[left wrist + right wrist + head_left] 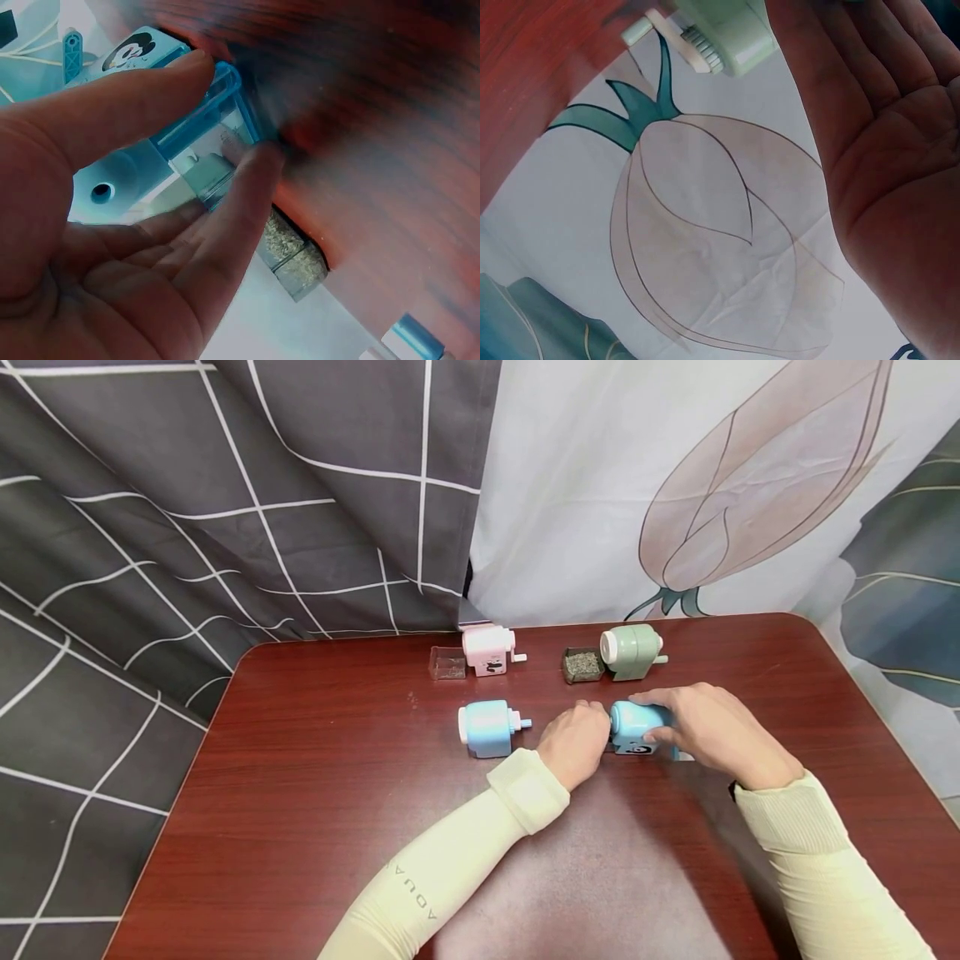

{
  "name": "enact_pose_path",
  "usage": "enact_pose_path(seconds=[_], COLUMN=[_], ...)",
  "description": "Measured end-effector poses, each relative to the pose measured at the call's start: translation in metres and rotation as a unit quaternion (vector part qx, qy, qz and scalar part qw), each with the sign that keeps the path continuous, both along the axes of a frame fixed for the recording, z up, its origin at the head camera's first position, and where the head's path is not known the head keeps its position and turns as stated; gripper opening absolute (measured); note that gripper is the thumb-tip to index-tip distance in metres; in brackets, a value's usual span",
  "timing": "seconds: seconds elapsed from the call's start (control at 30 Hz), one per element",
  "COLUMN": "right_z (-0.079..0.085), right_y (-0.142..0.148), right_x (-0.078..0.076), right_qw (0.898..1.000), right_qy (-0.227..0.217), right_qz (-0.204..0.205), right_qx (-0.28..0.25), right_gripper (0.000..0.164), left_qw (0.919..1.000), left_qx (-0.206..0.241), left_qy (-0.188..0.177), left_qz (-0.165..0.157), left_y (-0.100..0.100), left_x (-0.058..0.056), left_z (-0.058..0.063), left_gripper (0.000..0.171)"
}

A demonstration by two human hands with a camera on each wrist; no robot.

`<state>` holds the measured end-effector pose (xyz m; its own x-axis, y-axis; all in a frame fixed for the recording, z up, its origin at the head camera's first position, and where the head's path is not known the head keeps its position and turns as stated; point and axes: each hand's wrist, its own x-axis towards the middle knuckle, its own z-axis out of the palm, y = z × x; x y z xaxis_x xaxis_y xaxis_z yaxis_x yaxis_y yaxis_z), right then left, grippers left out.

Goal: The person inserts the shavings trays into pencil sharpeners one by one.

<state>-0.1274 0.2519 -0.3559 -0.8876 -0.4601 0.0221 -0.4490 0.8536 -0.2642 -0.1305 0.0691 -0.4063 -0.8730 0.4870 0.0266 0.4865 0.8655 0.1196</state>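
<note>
A light blue crank pencil sharpener (pixel 633 727) with a penguin-like cartoon picture stands right of the table's middle. My right hand (pixel 708 731) grips its body, thumb toward the near side and fingers over the far side. At its left end is my left hand (pixel 576 743). In the left wrist view, thumb and forefinger pinch the sharpener's clear, blue-edged shavings drawer (pixel 199 116). The head view mostly hides this drawer behind the left hand. Only the open palm side of the right hand shows in the right wrist view; its fingertips are out of frame.
Another blue sharpener (pixel 487 728) stands to the left. Behind are a pink sharpener (pixel 486 650) beside a clear drawer (pixel 448 663), and a green sharpener (pixel 632 650) beside a drawer of shavings (pixel 583 665). Curtains hang along the far edge of the brown table (pixel 315 777).
</note>
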Motion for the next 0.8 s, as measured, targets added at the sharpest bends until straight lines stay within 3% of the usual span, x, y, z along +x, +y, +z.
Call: enact_pose_path(seconds=[0.2,0.8], right_z=[0.0004,0.0001], right_y=[-0.0003,-0.0001], right_x=[0.0007,0.0009], right_qw=[1.000,1.000], right_qy=[0.003,0.004], right_qz=[0.001,0.001], right_qx=[0.003,0.007], right_gripper=[0.049,0.049], left_qw=[0.9999,0.9998], left_qx=[0.004,0.018], left_qy=[-0.003,-0.004], left_qz=[0.014,-0.001], left_y=[-0.0001,0.0021], left_x=[0.0000,-0.0016], left_z=[-0.0007,-0.0024], left_gripper=[0.011,0.012])
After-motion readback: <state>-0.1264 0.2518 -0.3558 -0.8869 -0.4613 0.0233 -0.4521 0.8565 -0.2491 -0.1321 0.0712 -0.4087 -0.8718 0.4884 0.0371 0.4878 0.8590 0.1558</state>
